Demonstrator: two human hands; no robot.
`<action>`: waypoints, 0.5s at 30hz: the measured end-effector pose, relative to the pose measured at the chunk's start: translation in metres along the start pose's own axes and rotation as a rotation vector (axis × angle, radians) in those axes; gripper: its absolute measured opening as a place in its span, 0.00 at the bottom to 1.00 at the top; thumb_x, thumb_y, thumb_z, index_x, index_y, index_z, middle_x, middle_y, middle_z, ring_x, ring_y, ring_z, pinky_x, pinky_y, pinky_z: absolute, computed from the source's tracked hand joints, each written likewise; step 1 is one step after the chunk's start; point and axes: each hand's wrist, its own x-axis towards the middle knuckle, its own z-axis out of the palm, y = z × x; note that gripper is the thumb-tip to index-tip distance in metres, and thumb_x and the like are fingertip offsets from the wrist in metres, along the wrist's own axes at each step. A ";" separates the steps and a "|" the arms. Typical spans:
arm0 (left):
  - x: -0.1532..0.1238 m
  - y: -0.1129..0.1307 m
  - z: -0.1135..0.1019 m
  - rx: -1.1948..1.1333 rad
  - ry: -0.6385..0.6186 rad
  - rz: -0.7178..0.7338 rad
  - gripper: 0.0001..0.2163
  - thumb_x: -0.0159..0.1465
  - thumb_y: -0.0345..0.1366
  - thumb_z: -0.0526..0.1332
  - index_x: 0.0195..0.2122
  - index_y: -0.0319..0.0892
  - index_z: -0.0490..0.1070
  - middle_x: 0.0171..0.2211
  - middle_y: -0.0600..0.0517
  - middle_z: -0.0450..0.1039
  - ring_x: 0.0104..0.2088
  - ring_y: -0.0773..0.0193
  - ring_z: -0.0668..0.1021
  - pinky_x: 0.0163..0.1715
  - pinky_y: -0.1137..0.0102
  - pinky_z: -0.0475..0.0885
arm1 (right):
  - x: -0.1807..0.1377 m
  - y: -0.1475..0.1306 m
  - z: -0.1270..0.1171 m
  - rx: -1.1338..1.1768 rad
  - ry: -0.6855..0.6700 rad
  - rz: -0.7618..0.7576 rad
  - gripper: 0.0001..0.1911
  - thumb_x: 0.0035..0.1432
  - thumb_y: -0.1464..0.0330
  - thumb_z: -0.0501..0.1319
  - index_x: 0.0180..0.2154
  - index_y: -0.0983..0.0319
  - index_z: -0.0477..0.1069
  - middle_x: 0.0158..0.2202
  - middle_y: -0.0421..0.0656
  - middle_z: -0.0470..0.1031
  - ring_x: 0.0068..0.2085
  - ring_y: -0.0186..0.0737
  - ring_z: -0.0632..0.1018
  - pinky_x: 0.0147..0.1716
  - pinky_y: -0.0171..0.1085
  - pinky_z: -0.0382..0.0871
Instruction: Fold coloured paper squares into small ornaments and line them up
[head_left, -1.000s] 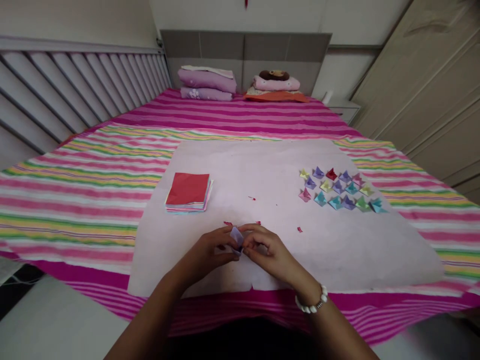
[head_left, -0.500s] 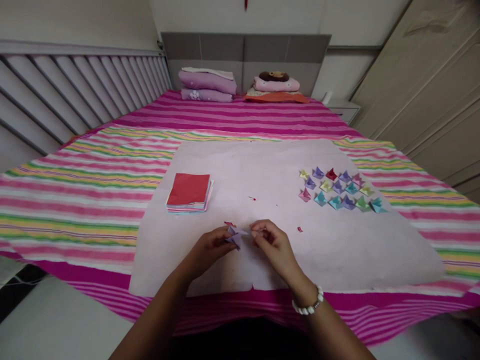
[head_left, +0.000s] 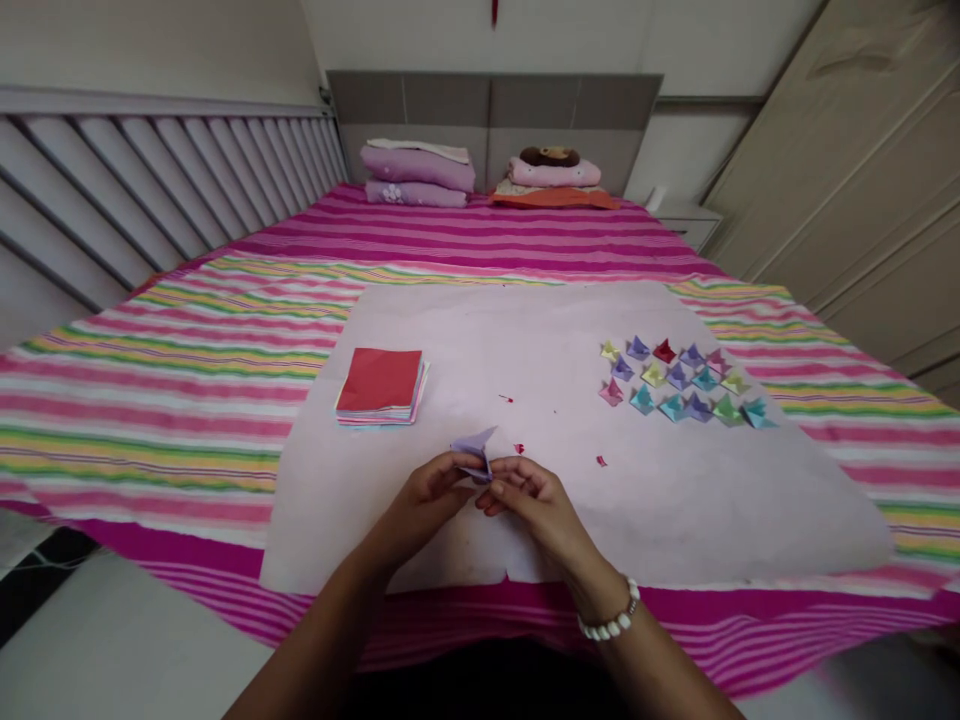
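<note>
A folded purple paper piece (head_left: 472, 446), with a pointed flap sticking up, is held between my two hands above the white sheet. My left hand (head_left: 435, 492) pinches it from the left, thumb below and fingers behind. My right hand (head_left: 529, 492), with a white bead bracelet (head_left: 611, 626) on the wrist, has thumb and fingertips closed on the paper's lower right edge. A small red scrap (head_left: 519, 449) lies just beyond the right fingers. Left of my hands stands a stack of square coloured paper (head_left: 382, 382), a red sheet on top.
Several folded paper pieces (head_left: 677, 377) in purple, red, yellow, pink, green and blue sit in rows at the right of the white sheet (head_left: 720, 510). Small red bits (head_left: 601, 461) lie nearer the middle. Folded bedding (head_left: 418, 175) is piled at the headboard (head_left: 442, 95); a slatted rail (head_left: 172, 185) runs along the left.
The purple paper has turned, its flap now pointing up. My right hand has moved left and closed onto it. The red scrap beyond my left hand now shows beyond my right fingers.
</note>
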 end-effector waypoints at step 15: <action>-0.007 0.014 0.005 0.643 0.121 0.210 0.13 0.67 0.32 0.53 0.48 0.45 0.73 0.46 0.48 0.77 0.46 0.59 0.77 0.47 0.63 0.71 | -0.006 -0.007 -0.004 -0.127 -0.022 -0.069 0.12 0.51 0.63 0.67 0.38 0.61 0.75 0.26 0.42 0.79 0.28 0.39 0.79 0.30 0.38 0.73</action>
